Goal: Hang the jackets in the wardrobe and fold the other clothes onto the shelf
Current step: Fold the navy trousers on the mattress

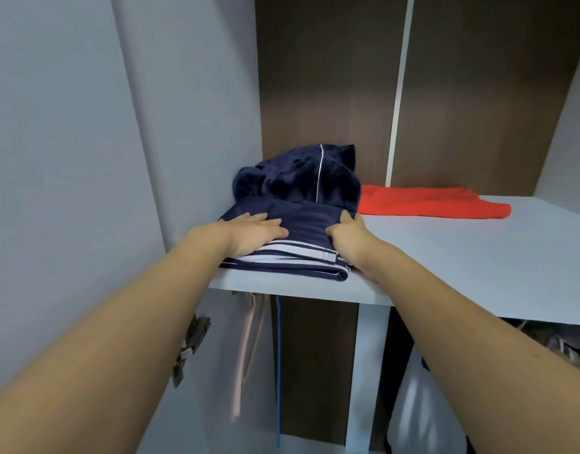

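A folded navy garment with white stripes [301, 253] lies flat on the pale grey shelf [462, 257] of the wardrobe, at the shelf's left end, just beside the side wall. Its long axis runs left to right along the shelf's front edge, and the striped fold faces the person. The cloth looks smooth and thin, stacked in several neat layers.

The left hand [259, 231] rests palm down on top of the garment's left half, fingers straight and spread, pressing the cloth. The right hand [347, 232] is at the garment's right edge, the thumb lying on top and the fingers curled round the side, gripping the fold.

Directly behind it, touching its far edge, sits a fuzzy dark-blue garment [301, 175], plush and lumpy, with a thin white piping line running up it. To the right, just beside that one, a flat orange-red garment [429, 203] lies folded on the shelf, its long axis also left to right.

Below the shelf hang a pink hanger [246, 352] and a blue hanger [278, 371]; a metal hinge [192, 347] sits on the open door.
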Demonstrator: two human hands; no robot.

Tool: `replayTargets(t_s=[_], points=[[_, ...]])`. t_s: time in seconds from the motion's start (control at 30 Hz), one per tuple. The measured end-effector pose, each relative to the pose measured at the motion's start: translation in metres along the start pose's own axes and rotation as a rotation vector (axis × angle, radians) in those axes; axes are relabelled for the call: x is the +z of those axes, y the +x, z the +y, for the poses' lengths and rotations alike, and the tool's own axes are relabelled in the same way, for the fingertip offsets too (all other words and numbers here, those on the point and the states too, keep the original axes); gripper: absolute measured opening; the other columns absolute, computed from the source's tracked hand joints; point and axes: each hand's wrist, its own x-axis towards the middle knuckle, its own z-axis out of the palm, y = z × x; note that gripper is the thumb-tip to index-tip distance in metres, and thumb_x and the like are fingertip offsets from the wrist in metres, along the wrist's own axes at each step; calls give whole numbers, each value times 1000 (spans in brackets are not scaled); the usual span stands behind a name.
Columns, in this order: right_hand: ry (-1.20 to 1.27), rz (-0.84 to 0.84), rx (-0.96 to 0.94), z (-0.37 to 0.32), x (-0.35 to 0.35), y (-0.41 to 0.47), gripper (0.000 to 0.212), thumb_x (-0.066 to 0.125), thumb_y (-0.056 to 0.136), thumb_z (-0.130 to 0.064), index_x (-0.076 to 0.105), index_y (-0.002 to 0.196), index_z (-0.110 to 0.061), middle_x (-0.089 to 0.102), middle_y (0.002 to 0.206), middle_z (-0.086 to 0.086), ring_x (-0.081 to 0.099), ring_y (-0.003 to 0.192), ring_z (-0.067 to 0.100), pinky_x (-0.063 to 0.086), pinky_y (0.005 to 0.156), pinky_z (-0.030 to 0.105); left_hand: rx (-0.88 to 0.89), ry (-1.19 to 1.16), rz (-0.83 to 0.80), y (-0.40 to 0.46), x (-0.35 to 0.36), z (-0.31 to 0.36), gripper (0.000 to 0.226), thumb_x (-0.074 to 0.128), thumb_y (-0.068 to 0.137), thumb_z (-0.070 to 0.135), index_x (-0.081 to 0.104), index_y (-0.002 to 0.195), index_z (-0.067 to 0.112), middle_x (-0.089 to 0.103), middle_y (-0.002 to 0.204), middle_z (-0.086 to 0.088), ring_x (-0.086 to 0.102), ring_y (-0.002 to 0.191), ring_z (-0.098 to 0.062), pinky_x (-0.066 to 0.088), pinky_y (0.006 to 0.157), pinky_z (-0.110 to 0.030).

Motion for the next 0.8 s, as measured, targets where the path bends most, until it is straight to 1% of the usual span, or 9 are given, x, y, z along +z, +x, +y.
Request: replayTargets(t_s=[0.17, 0.3, 0.43, 0.57, 0.63, 0.7, 0.73, 0.77, 0.8], points=[[-12, -5, -18, -1, -3, -1, 61, 37, 94, -15, 22, 153, -17, 0, 164, 5, 28, 142, 39, 29, 114, 48, -7, -60, -38, 3, -3, 0, 87, 29, 72, 84, 19, 152, 51, 4, 165, 17, -10, 153, -15, -11, 121, -52], [11, -8, -41, 1, -4, -1, 59, 38, 93, -23, 27, 151, -18, 11, 162, 6, 33, 138, 40, 31, 113, 50, -13, -56, -29, 3, -1, 1, 70, 33, 90, 75, 18, 153, 49, 4, 165, 15, -10, 153, -18, -11, 121, -51], [37, 2, -58, 2, -4, 0, 59, 40, 91, -31, 32, 148, -18, 19, 159, 7, 38, 133, 42, 35, 110, 51, -14, -57, -11, 2, -1, 3, 67, 34, 93, 72, 20, 153, 48, 6, 166, 14, -8, 153, -18, -9, 122, -50], [89, 2, -91, -1, -4, -8, 58, 41, 92, -31, 34, 148, -17, 19, 159, 7, 39, 133, 40, 37, 109, 51, -9, -34, 16, 0, -1, 4, 65, 33, 95, 69, 21, 154, 46, 9, 166, 12, -3, 153, -18, -6, 123, -47], [149, -18, -118, -4, -9, -21, 52, 43, 97, -29, 38, 145, -11, 22, 158, 9, 39, 135, 35, 37, 109, 49, -6, 61, 34, -5, -3, 7, 61, 31, 99, 64, 22, 155, 41, 11, 166, 9, 3, 153, -18, -2, 123, -42], [220, -36, -148, -1, -20, -37, 45, 45, 100, -29, 44, 139, -6, 31, 154, 10, 44, 130, 31, 38, 109, 43, -21, 127, 100, -11, -7, 12, 61, 30, 100, 62, 27, 155, 37, 17, 165, 6, 12, 152, -21, 6, 121, -41], [231, -38, -159, 4, -29, -46, 41, 45, 101, -28, 47, 136, -6, 37, 150, 10, 47, 128, 29, 39, 108, 35, -29, 106, 146, -16, -9, 17, 63, 31, 99, 65, 31, 154, 36, 21, 164, 5, 17, 151, -23, 11, 121, -43], [225, -31, -165, 10, -39, -56, 40, 45, 102, -25, 47, 136, -6, 42, 147, 9, 46, 129, 28, 40, 103, 23, -20, 54, 196, -22, -11, 23, 64, 31, 97, 67, 35, 152, 35, 25, 163, 5, 23, 150, -24, 16, 121, -43], [205, -11, -164, 17, -51, -67, 42, 44, 102, -24, 43, 140, -6, 43, 146, 7, 43, 133, 27, 39, 99, 15, 13, 1, 254, -29, -12, 32, 64, 32, 96, 67, 39, 150, 34, 30, 161, 4, 27, 148, -25, 20, 119, -44]])
